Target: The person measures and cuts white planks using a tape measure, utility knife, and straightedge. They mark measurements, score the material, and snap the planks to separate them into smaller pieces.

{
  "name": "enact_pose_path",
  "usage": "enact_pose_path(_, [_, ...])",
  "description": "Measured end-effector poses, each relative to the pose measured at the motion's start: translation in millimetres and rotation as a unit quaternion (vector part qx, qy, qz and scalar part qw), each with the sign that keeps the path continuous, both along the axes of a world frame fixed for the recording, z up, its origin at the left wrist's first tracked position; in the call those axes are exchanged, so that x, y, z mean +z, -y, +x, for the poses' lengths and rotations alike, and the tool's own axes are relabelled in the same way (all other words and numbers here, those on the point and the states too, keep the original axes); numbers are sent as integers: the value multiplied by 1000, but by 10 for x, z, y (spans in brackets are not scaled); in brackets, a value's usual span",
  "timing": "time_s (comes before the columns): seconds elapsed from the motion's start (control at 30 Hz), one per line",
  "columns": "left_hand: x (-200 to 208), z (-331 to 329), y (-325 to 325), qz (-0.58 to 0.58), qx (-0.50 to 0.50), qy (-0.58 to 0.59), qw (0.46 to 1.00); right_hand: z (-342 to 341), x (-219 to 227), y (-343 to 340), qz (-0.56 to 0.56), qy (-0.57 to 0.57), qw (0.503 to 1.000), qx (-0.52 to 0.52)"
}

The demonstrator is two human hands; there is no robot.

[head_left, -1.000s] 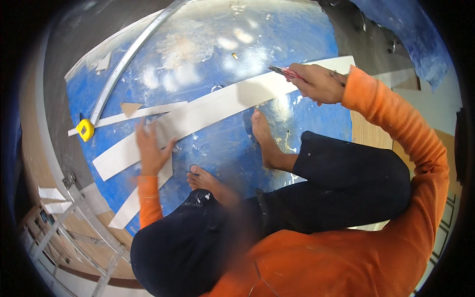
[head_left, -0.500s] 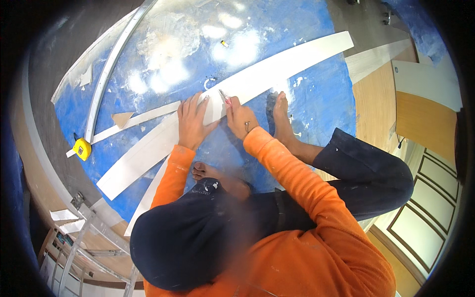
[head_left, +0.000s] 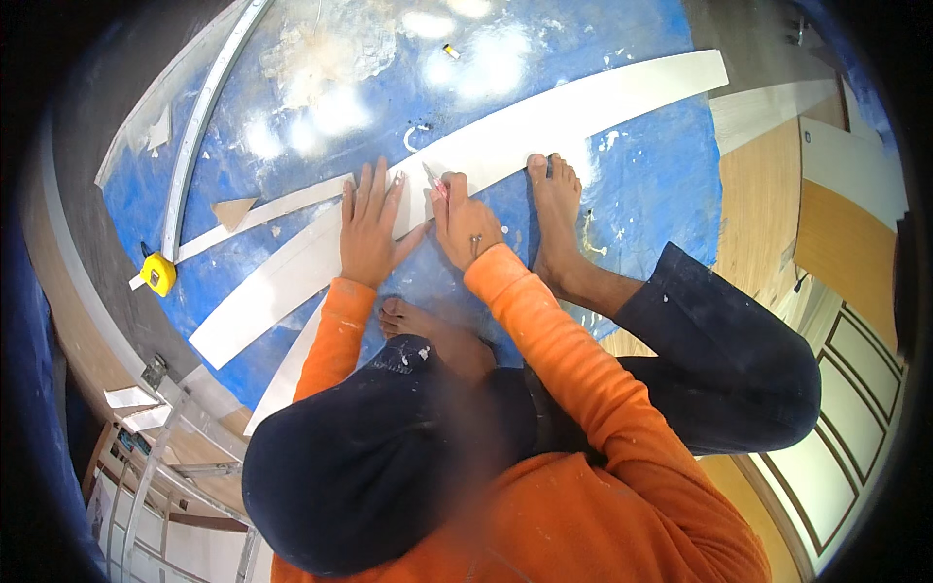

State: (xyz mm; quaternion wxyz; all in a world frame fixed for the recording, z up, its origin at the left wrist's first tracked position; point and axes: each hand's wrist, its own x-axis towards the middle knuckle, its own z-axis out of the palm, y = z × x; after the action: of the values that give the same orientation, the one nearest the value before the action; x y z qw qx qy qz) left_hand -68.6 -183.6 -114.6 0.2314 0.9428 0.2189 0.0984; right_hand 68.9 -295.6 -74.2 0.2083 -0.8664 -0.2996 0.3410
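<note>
"Across the blue floor sheet (head_left: 641, 185), how does the long white strip (head_left: 544, 128) lie?"

"Slantwise, from near the sheet's left edge up to the right, where its end reaches just past the sheet onto grey floor (head_left: 753, 68)."

"And the hands?"

"Apart, but just beside each other near the strip's middle. The left hand (head_left: 371, 228) rests flat across it, fingers spread, their tips at the far edge. The right hand (head_left: 465, 222) is closed round a red-handled tool (head_left: 436, 185), whose narrow metal tip is over the strip. Whether that tip touches the strip, I cannot tell."

"How much room is there around them?"

"Little between the two: the left thumb points at the right hand across a narrow gap. Beyond the far edge it opens out, a broad stretch of blue up to a small yellow-and-black piece (head_left: 450, 51). On the near side, the right foot (head_left: 557, 209) has its toes at the strip's edge."

"What borders the left side?"

"A thinner white strip (head_left: 287, 215), its right end close to the left fingers, with a brown triangular offcut (head_left: 233, 213) on it. Farther out, a yellow tape measure (head_left: 158, 274) sits at the lower end of a long metal bar (head_left: 199, 117)."
</note>
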Motion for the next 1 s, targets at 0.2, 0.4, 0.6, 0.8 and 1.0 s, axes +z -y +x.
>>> enact_pose_path(0.2, [-44,-14,-13,11,-1,-13,1000,-55,-2,61,-22,-7,1000,-6])
enact_pose_path(0.4, [-59,10,-13,13,3,-10,1000,-67,-51,81,-4,11,1000,-5])
enact_pose_path(0.6, [-63,-15,-19,7,11,-7,1000,-24,-21,23,5,29,1000,9])
enact_pose_path(0.8, [-78,4,-17,-1,16,-1,1000,-8,-120,36,12,51,998,24])
enact_pose_path(1.0, [-76,19,2,-6,21,5,1000,-25,-81,84,-1,29,1000,9])
